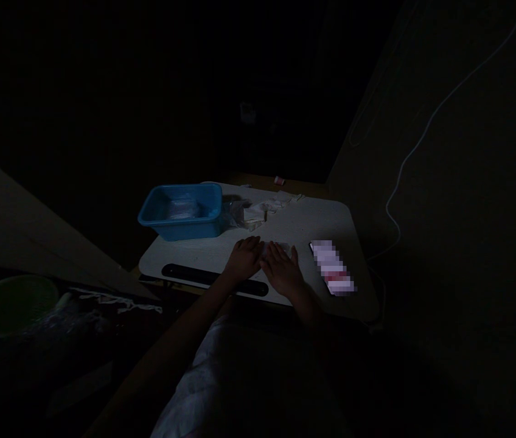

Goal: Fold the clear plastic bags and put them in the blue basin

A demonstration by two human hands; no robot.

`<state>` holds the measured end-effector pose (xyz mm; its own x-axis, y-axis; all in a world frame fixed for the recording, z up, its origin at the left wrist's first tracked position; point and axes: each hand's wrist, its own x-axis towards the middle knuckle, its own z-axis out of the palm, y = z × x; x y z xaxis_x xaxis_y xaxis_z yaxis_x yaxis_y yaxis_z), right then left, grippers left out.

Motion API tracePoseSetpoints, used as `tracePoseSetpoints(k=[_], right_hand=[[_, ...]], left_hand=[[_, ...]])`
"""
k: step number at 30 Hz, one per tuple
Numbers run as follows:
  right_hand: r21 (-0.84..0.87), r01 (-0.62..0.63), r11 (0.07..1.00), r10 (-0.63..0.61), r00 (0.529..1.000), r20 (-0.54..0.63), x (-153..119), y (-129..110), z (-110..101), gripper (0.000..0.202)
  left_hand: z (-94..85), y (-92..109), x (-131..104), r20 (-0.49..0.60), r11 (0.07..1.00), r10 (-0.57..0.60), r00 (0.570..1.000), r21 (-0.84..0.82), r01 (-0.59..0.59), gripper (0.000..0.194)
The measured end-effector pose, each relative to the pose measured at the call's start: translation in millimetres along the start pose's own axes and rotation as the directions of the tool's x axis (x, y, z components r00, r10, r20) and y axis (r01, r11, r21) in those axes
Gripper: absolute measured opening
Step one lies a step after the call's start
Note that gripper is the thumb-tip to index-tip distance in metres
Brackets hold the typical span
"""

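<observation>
A small translucent plastic piece, perhaps a bag or wrapper, lies on the white table close to its front edge. My right hand presses flat over it, fingers stretched forward and thumb apart. Just left of it, my left hand rests palm down at the plastic's left end, its fingers extended. The hands nearly touch. Much of the plastic is hidden under my fingers, and dim light blurs its details.
A blue plastic basin with clear plastic packets inside stands at the table's left. Beside it lie a clear bag and crumpled white scraps. A lit phone is on the right. A white cable hangs along the wall. A green basket sits lower left.
</observation>
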<state>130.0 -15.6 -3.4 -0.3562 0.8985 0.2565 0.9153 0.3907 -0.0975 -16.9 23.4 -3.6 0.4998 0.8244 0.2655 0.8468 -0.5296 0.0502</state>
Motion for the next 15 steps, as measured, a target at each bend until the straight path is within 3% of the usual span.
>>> tracePoseSetpoints(k=[15], right_hand=[[-0.013, -0.006, 1.000, 0.007, 1.000, 0.009, 0.3, 0.1, 1.3, 0.056]], left_hand=[[0.5, 0.2, -0.1, -0.010, 1.000, 0.000, 1.000, -0.007, 0.000, 0.043]])
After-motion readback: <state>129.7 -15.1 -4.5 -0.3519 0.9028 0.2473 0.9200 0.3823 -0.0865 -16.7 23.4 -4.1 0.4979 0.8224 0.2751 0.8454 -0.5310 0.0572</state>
